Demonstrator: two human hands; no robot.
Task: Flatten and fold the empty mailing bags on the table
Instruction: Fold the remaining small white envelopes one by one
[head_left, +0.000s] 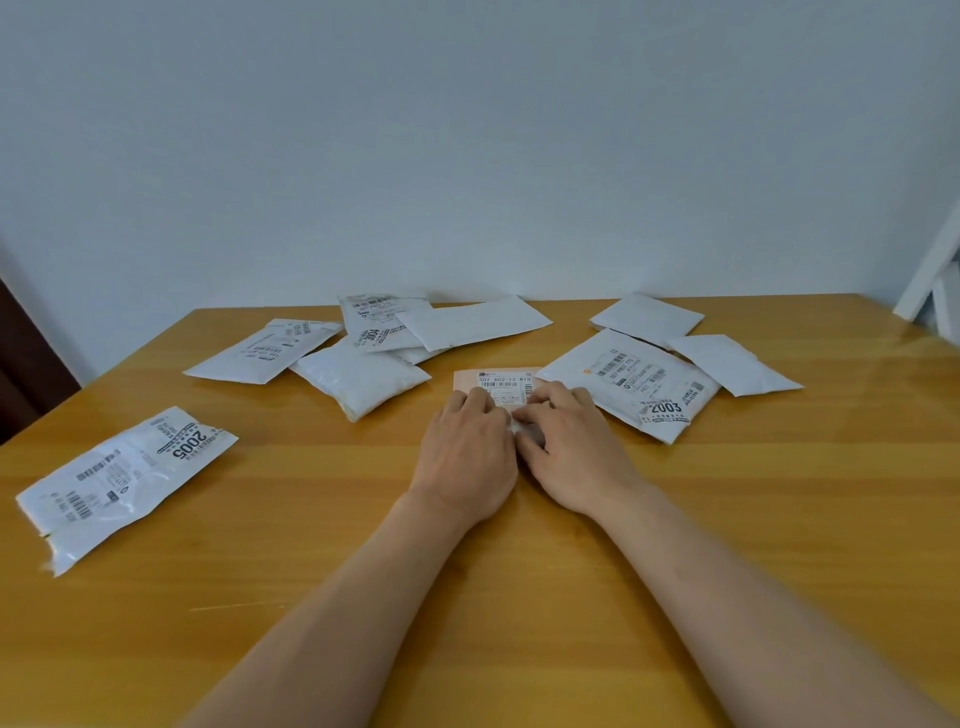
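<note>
A small pinkish mailing bag (501, 382) with a barcode label lies at the middle of the wooden table (311, 545). Both hands cover its near part. My left hand (465, 449) lies palm down on it, fingers reaching onto the label. My right hand (569, 441) lies beside the left, its fingers bent over a white edge of the bag between the two hands. Whether those fingers pinch the edge or only press on it cannot be made out. Most of the bag is hidden under the hands.
Several white mailing bags lie around: one marked 2005 (124, 480) at the near left, one marked 2003 (631, 384) right of the hands, a puffy one (358, 376), one marked 3004 (382, 319) and others along the back edge. White boards (935, 280) lean at the far right.
</note>
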